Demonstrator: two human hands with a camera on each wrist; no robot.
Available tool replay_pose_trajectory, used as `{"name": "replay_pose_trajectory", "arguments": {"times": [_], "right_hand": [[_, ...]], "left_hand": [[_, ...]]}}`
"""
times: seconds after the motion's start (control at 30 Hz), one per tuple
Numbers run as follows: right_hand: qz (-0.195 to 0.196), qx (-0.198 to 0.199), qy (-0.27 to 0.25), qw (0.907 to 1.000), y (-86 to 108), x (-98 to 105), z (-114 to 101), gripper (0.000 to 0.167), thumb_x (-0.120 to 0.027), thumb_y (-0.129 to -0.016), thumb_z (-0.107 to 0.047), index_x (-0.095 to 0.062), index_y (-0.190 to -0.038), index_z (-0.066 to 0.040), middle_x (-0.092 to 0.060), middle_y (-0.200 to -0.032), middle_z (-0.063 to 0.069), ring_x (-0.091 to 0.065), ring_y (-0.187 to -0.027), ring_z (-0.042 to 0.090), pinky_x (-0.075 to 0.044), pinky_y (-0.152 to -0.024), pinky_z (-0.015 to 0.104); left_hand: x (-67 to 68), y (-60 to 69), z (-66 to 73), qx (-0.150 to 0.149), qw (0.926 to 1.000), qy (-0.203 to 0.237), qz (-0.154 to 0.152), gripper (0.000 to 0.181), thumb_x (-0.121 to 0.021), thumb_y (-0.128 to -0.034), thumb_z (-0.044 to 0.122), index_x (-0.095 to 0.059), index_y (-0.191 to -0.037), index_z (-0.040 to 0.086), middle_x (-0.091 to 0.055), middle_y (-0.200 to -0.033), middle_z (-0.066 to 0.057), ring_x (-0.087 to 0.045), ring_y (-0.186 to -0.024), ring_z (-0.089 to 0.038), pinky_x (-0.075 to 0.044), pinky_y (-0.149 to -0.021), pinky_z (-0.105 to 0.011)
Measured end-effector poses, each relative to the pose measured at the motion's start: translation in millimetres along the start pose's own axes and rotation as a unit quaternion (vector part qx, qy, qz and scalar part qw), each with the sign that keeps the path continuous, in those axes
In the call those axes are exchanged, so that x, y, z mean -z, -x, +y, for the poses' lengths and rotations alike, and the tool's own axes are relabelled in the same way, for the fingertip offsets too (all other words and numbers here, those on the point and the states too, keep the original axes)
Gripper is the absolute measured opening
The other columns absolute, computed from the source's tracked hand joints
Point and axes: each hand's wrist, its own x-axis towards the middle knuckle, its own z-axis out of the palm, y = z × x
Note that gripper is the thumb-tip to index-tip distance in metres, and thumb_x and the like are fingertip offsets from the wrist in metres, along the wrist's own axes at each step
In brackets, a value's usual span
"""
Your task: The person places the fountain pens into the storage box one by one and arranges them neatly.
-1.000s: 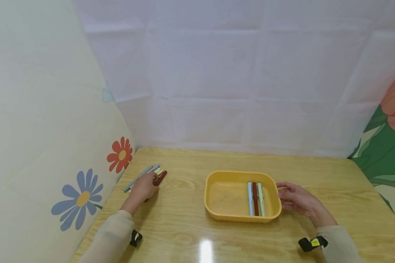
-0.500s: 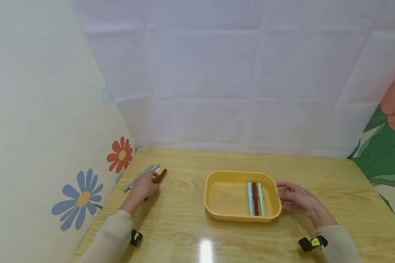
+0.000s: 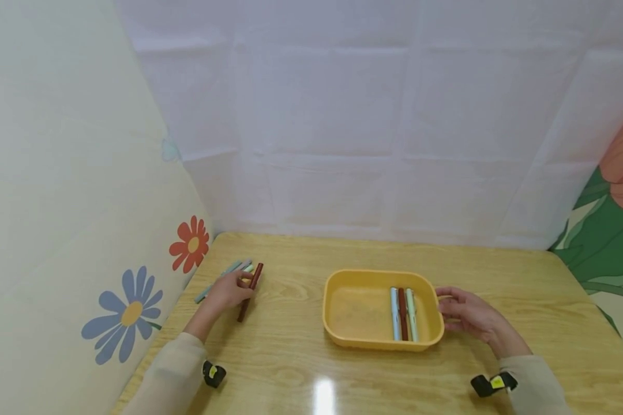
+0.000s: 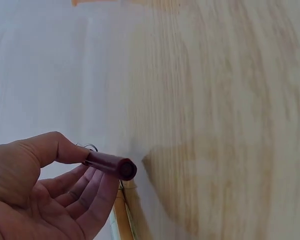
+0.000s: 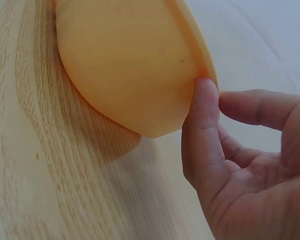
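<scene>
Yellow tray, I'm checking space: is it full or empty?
The tray is partly filled: three pens lie near its right end, with space beside them.

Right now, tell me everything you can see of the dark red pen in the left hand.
The dark red pen is slim and straight, smooth, perhaps plastic or metal. Its round end faces out in the left wrist view; a thin curved piece, perhaps its clip, shows at its upper edge. The left hand pinches it partway along. It slants beside other pens, left of the yellow tray; whether it touches the table is unclear.
</scene>
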Motion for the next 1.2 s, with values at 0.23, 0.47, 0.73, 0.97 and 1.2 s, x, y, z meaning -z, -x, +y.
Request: {"name": "replay_pose_trajectory", "arguments": {"times": [0.23,0.47,0.73,0.97,1.2], "right_hand": [[0.001,-0.001,0.001,1.0000,-0.7,1.1,1.4,0.047,-0.060,-0.102,-0.011,-0.041,-0.142,0.005,-0.066,-0.108,0.003,-0.067,-0.096,0.016,-0.062,-0.078,0.032],[-0.002,0.002,-0.007,1.0000,0.2,2.4,2.0,0.040,-0.060,-0.102,-0.011,-0.045,-0.138,0.001,-0.066,-0.109,0.003,-0.068,-0.096,0.016,-0.062,-0.078,0.031],[-0.013,0.007,-0.006,0.9999,-0.6,3.4,2.3,0.042,-0.060,-0.102,-0.011,-0.044,-0.139,0.001,-0.066,-0.111,0.003,-0.067,-0.097,0.016,-0.062,-0.079,0.032],[-0.003,0.001,-0.006,1.0000,-0.4,2.4,1.5,0.044,-0.060,-0.102,-0.012,-0.043,-0.140,0.002,-0.065,-0.112,0.002,-0.067,-0.098,0.016,-0.062,-0.079,0.032],[0.000,-0.001,-0.006,1.0000,-0.8,1.1,1.5,0.049,-0.059,-0.102,-0.011,-0.038,-0.144,0.004,-0.065,-0.111,0.003,-0.067,-0.097,0.016,-0.062,-0.078,0.032]], "left_hand": [[-4.0,3.7,4.8,0.010,0.9968,0.078,-0.018,0.054,-0.063,-0.0896,0.004,-0.050,-0.140,-0.010,-0.063,-0.107,-0.022,-0.066,-0.081,-0.021,-0.062,-0.066,-0.034],[-6.7,7.3,10.2,0.010,0.9925,0.119,-0.027,0.055,-0.063,-0.0897,0.003,-0.047,-0.141,-0.011,-0.062,-0.106,-0.021,-0.066,-0.078,-0.020,-0.063,-0.066,-0.036],[-13.8,11.1,17.5,0.006,0.9796,0.198,-0.033,0.054,-0.063,-0.0908,0.000,-0.044,-0.140,-0.011,-0.056,-0.105,-0.019,-0.066,-0.078,-0.020,-0.064,-0.067,-0.038],[-17.5,15.6,27.0,0.002,0.9698,0.240,-0.044,0.052,-0.061,-0.0912,-0.001,-0.043,-0.140,-0.009,-0.053,-0.108,-0.019,-0.065,-0.082,-0.020,-0.064,-0.070,-0.037],[-20.0,19.4,36.2,-0.009,0.9661,0.252,-0.056,0.054,-0.060,-0.0926,-0.002,-0.041,-0.143,-0.009,-0.053,-0.110,-0.021,-0.065,-0.085,-0.022,-0.064,-0.073,-0.038]]}}
